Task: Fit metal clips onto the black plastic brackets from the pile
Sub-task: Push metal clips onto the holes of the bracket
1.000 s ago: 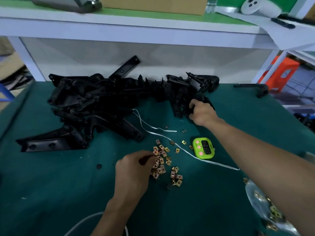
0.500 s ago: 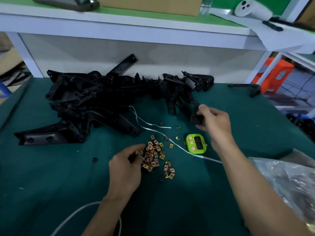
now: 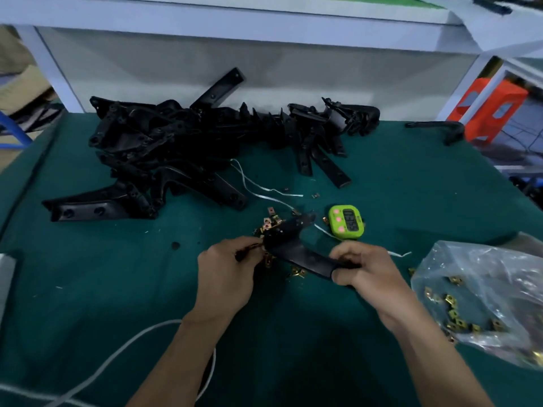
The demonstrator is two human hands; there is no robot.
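Green-clothed table (image 3: 88, 289) bears the black brackets (image 3: 164, 148) under a white shelf (image 3: 235, 22).

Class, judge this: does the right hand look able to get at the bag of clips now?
Likely not yet: the right hand grips the black bracket. The bag of clips lies close beside it, nothing between, so the path looks free.

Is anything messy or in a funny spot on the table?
One black bracket lies alone at the far right, apart from the pile. A stray metal clip sits away from the clip heap. Nothing looks broken.
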